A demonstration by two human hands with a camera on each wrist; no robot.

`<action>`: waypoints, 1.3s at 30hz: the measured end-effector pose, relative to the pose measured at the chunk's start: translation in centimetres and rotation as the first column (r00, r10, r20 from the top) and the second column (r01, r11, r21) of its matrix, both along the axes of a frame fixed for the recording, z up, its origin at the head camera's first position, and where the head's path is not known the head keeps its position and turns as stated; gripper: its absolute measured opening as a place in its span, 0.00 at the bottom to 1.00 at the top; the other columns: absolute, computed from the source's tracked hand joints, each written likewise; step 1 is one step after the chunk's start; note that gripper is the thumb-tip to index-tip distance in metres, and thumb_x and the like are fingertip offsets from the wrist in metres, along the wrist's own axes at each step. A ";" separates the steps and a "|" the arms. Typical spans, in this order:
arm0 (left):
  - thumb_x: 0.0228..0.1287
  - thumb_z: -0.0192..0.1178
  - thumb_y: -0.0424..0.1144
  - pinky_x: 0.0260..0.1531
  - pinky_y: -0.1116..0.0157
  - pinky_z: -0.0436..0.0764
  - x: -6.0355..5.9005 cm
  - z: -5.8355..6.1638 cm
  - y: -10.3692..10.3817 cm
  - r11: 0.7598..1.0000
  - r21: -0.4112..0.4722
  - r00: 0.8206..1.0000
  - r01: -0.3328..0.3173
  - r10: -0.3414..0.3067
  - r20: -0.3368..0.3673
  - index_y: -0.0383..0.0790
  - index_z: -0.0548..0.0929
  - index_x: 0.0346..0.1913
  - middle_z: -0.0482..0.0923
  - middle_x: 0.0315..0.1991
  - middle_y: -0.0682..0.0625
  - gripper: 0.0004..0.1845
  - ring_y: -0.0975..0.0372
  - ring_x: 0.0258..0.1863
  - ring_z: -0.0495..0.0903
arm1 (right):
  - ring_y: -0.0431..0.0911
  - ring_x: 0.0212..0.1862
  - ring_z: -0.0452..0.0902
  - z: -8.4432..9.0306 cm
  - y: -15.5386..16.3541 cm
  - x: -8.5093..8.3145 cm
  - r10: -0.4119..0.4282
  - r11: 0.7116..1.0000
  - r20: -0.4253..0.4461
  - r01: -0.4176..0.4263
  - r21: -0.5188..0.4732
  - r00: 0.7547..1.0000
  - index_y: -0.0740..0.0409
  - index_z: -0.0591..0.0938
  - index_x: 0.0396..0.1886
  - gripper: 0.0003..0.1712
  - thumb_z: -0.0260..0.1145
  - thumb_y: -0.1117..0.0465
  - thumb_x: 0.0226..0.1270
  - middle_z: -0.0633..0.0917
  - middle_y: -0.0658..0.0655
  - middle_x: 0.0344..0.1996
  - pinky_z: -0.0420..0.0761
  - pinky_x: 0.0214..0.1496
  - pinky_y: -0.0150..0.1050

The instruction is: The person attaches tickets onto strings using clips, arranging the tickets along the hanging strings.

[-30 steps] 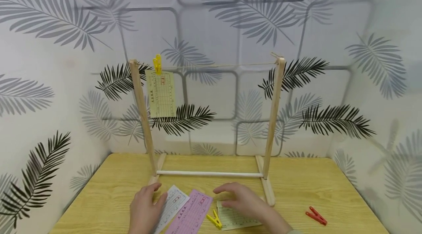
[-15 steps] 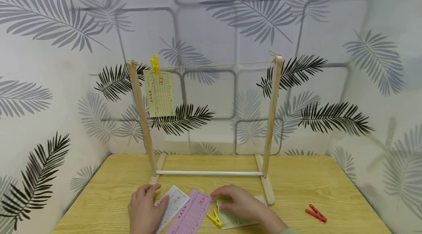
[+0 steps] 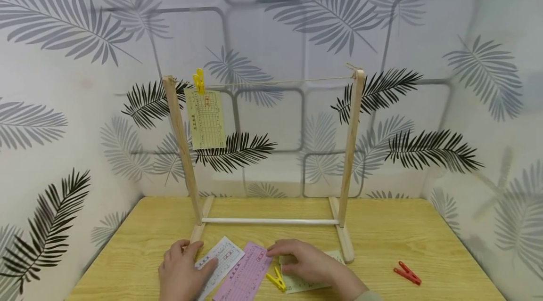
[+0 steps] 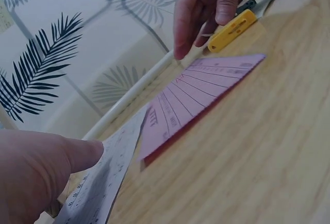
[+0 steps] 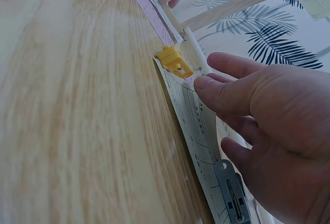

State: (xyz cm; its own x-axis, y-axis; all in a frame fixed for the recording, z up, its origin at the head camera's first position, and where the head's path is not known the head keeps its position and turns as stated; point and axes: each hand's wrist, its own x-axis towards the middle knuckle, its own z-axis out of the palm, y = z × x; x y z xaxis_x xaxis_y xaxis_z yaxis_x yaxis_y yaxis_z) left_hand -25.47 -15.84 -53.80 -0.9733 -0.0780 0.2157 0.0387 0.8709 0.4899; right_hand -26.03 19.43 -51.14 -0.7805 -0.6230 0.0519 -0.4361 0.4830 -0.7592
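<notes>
My left hand point(image 3: 176, 270) lies at the left side of a white printed slip point(image 3: 225, 255), its thumb reaching over the paper with a slight bend. Beside that slip is a pink printed slip point(image 3: 245, 270) on the table. Relaxed fingers of my right hand point(image 3: 307, 263) reach to the pink slip's upper right corner, overlapping it in the head view. Beneath this hand lie a pale green slip point(image 3: 297, 285), partly hidden, and a grey clothespin point(image 5: 233, 195). A yellow clothespin point(image 3: 276, 280) sits between the pink and green slips. Neither hand grips anything.
Behind the hands stands a wooden frame point(image 3: 351, 159) with a string point(image 3: 275, 82) across its top. From the string's left end hangs a green slip point(image 3: 206, 122) under a yellow clothespin point(image 3: 199, 80). One red clothespin point(image 3: 407, 272) lies at the right.
My right hand has shifted slightly left, its fingertips now overlapping the pink slip's corner. My left hand has drifted a little left. The slips and clothespins keep their places.
</notes>
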 end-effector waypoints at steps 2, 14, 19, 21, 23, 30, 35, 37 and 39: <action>0.64 0.77 0.62 0.62 0.26 0.66 0.0 0.1 0.0 1.000 -0.012 1.000 0.006 -0.006 0.020 0.38 0.87 0.66 0.70 0.71 0.30 0.37 0.32 0.69 0.68 | 0.54 0.80 0.68 0.1 -0.1 0.1 0.002 1.000 0.012 -0.002 -0.016 1.000 0.46 0.87 0.70 0.24 0.71 0.67 0.79 0.81 0.47 0.73 0.67 0.82 0.55; 0.59 0.81 0.62 0.65 0.25 0.64 0.0 -0.1 0.1 1.000 -0.030 1.000 -0.005 0.006 0.024 0.37 0.88 0.61 0.68 0.73 0.29 0.37 0.30 0.72 0.65 | 0.58 0.83 0.64 -0.2 -0.3 0.1 -0.013 1.000 0.048 0.014 -0.022 0.999 0.47 0.87 0.70 0.23 0.70 0.67 0.80 0.78 0.54 0.77 0.65 0.83 0.57; 0.59 0.82 0.61 0.65 0.25 0.64 0.0 -0.1 0.2 1.000 -0.028 1.000 -0.009 0.010 0.020 0.38 0.89 0.59 0.69 0.72 0.30 0.35 0.31 0.72 0.66 | 0.56 0.82 0.65 0.0 -0.4 0.1 0.015 1.000 0.002 -0.015 0.011 1.000 0.49 0.87 0.70 0.23 0.70 0.67 0.80 0.81 0.49 0.74 0.63 0.83 0.58; 0.59 0.82 0.61 0.65 0.26 0.64 0.0 -0.2 0.2 1.000 -0.025 1.000 -0.011 0.012 0.021 0.38 0.89 0.59 0.69 0.72 0.30 0.35 0.31 0.72 0.66 | 0.55 0.82 0.66 -0.1 -0.4 0.1 0.027 0.999 -0.008 -0.027 0.025 1.000 0.49 0.87 0.70 0.23 0.69 0.67 0.81 0.80 0.49 0.74 0.64 0.83 0.58; 0.58 0.82 0.60 0.65 0.26 0.64 0.0 -0.3 0.2 1.000 -0.022 1.000 -0.014 0.015 0.024 0.38 0.89 0.58 0.69 0.72 0.30 0.34 0.31 0.71 0.66 | 0.54 0.81 0.67 -0.2 -0.4 0.0 0.038 0.999 -0.015 -0.038 0.037 0.999 0.50 0.87 0.70 0.22 0.69 0.66 0.81 0.80 0.49 0.74 0.65 0.83 0.57; 0.58 0.83 0.60 0.65 0.26 0.64 -0.2 -0.5 0.2 0.999 -0.020 0.999 -0.025 0.025 0.028 0.40 0.90 0.53 0.71 0.71 0.31 0.31 0.32 0.70 0.67 | 0.53 0.80 0.68 -0.5 -0.4 -0.2 0.050 0.997 -0.019 -0.049 0.058 0.999 0.47 0.90 0.65 0.18 0.69 0.64 0.82 0.79 0.49 0.75 0.66 0.82 0.55; 0.57 0.83 0.60 0.65 0.27 0.64 -0.3 -0.7 0.2 0.999 -0.017 0.999 -0.030 0.030 0.033 0.40 0.90 0.51 0.72 0.70 0.32 0.30 0.33 0.70 0.67 | 0.53 0.80 0.69 -0.6 -0.4 -0.3 0.055 0.997 -0.022 -0.054 0.050 0.998 0.46 0.91 0.59 0.15 0.69 0.65 0.82 0.79 0.50 0.75 0.68 0.82 0.53; 0.57 0.83 0.61 0.65 0.27 0.64 -0.3 -0.6 0.2 0.999 -0.015 0.999 -0.028 0.029 0.035 0.41 0.90 0.51 0.72 0.69 0.33 0.30 0.33 0.69 0.68 | 0.53 0.80 0.69 -0.6 -0.4 -0.4 0.053 0.997 -0.018 -0.052 0.049 0.998 0.44 0.92 0.56 0.13 0.70 0.65 0.81 0.79 0.50 0.75 0.68 0.81 0.52; 0.57 0.83 0.61 0.65 0.27 0.65 -0.4 -0.6 0.2 1.000 -0.015 0.999 -0.024 0.025 0.033 0.41 0.90 0.50 0.73 0.68 0.34 0.30 0.33 0.69 0.68 | 0.53 0.80 0.69 -0.5 -0.3 -0.4 0.051 0.998 -0.012 -0.050 0.046 0.999 0.43 0.92 0.53 0.12 0.70 0.65 0.81 0.79 0.50 0.75 0.69 0.81 0.53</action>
